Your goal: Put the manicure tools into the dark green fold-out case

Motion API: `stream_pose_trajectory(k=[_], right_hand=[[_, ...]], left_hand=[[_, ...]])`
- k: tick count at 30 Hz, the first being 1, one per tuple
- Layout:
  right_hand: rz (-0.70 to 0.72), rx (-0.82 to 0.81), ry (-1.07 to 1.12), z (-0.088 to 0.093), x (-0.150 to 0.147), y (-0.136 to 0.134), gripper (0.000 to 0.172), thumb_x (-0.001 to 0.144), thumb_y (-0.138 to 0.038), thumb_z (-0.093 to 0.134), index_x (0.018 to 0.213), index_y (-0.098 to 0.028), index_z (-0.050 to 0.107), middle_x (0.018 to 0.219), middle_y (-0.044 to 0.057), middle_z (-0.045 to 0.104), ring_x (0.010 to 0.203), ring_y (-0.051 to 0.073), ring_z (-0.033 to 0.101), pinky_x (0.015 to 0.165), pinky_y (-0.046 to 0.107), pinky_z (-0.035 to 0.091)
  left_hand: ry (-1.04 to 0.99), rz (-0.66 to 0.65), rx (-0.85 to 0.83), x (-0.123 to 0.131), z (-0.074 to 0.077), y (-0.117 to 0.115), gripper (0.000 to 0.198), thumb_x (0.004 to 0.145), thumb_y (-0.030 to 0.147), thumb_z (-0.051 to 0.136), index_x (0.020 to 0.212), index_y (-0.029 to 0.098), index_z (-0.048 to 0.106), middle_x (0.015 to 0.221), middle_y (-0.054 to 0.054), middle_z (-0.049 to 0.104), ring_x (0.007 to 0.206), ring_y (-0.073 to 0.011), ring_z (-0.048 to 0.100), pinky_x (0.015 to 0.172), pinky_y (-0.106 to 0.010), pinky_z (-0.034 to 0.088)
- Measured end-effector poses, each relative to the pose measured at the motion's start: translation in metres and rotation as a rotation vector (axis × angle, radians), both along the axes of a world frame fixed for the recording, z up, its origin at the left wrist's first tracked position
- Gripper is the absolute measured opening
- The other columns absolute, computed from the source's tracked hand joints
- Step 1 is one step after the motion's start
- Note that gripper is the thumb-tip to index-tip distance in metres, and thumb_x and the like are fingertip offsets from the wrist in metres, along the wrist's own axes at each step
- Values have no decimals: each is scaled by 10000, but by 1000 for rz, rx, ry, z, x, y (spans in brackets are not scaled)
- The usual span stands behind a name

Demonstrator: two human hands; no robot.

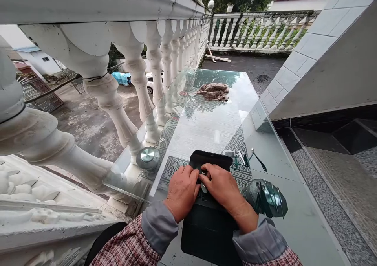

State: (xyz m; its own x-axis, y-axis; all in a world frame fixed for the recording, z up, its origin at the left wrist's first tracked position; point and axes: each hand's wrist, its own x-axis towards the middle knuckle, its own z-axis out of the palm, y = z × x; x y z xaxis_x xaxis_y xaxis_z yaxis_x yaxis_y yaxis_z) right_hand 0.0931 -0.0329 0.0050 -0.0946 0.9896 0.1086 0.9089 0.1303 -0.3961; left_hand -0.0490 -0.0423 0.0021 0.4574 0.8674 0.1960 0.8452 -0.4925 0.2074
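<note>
on the glass table (pixel 206 134), the case (pixel 206 234) is already open, lower centre; left hand (pixel 182 191) and right hand (pixel 223 186) curl over it. tools (pixel 242 158) lie outside it, right of centre; one metal tool (pixel 204 188) shows between the hands, whether gripped i cannot tell.

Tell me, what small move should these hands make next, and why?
Perhaps ease the small, silvery metal piece flat against the open, flat black case: the left hand and right hand both have fingertips beside it, over the case. Their fingers partly hide it, so whether it is secured cannot be told.
</note>
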Motion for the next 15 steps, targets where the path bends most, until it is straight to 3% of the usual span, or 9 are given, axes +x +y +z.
stream_pose_trajectory(k=[6,12,15], right_hand=[[-122,96,125,-5,-2,12,118,747,-227,529,802,-196,629,656,9,620,611,149,558,594,263,369],[-179,553,347,11,9,13,122,789,-256,526,788,-178,620,691,8,611,575,111,529,617,244,424],[-307,722,367,24,33,13,152,782,-309,560,819,-176,626,744,22,631,602,113,542,647,247,439]], left_hand=[[4,-7,-16,-1,-1,0,284,773,246,647,1014,174,514,959,-38,529,868,-222,481,761,-354,440],[16,-4,-33,-2,0,2,338,757,252,674,1046,187,512,991,-32,534,881,-222,489,771,-356,443],[10,-9,-31,-2,0,2,316,758,241,672,1032,186,524,987,-30,535,876,-216,490,775,-348,444]])
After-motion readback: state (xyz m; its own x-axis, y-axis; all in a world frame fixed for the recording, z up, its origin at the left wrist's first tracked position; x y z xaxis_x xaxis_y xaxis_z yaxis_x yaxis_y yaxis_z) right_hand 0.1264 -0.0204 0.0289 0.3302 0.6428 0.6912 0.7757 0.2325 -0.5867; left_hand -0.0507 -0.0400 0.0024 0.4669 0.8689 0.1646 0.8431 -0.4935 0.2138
